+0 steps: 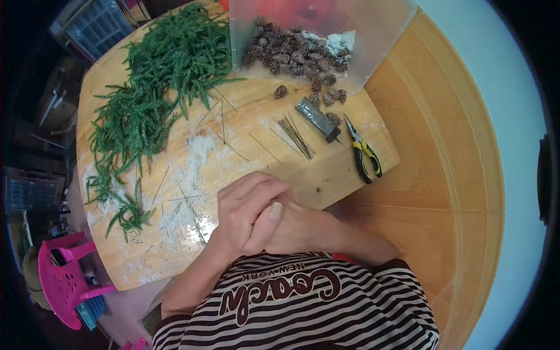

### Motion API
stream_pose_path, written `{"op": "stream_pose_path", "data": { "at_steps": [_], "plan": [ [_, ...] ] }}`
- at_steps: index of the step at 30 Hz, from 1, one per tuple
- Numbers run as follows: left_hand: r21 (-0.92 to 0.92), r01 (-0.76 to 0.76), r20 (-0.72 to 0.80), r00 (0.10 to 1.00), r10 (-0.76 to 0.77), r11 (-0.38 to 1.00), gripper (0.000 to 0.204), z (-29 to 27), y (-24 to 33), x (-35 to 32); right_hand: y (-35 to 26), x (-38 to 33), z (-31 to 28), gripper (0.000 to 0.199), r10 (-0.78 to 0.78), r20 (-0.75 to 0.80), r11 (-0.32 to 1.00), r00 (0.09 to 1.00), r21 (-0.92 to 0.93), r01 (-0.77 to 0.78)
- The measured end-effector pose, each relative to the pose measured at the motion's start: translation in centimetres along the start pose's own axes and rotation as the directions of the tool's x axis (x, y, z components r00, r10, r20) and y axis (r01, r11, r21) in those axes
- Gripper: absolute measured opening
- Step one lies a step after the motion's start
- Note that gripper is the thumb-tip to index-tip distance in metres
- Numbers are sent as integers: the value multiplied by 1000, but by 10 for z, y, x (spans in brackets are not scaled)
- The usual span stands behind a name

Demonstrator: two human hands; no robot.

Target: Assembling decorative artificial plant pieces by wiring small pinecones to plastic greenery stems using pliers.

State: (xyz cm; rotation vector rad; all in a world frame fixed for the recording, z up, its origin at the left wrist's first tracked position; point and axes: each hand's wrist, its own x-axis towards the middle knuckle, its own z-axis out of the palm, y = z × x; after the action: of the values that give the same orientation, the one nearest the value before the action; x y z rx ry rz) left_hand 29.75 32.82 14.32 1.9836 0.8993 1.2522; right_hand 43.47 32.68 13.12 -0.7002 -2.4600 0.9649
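Observation:
In front of my chest, at the table's near edge, my two hands are clasped together. My left hand (242, 207) is closed around my right hand (297, 226), its thumb lying across the front. The fingers of my right hand are mostly hidden within the clasp, and no object shows in either hand. Beyond them on the wooden table (245, 131) lies a bundle of thin brown wires (297, 137). Beside it are a dark grey roll of tape-like material (317, 118) and pliers (363, 151) with yellow and black handles.
Green artificial pine sprigs (169, 58) are heaped at the far left. A clear plastic bin (373, 52) on its side spills pine cones (297, 52) onto the table. Loose wires and white powder (198, 154) are scattered mid-table. A pink plastic chair (55, 280) stands left.

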Motion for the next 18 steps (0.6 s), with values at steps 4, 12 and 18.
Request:
{"op": "stream_pose_path", "data": {
  "at_steps": [4, 12, 18],
  "plan": [
    [-150, 34, 0, 999, -35, 988, 33, -6, 1, -8, -5, 5, 11, 10, -195, -173, 980, 965, -83, 183],
    [-86, 255, 114, 963, -245, 963, 47, -4, -10, -24, -3, -5, 12, 8, -38, -26, 991, 999, -132, 34],
    [-118, 311, 164, 943, -290, 943, 41, -1, -14, -27, 1, -9, 3, 11, 20, 60, 978, 998, -210, -6]
  ]
}}
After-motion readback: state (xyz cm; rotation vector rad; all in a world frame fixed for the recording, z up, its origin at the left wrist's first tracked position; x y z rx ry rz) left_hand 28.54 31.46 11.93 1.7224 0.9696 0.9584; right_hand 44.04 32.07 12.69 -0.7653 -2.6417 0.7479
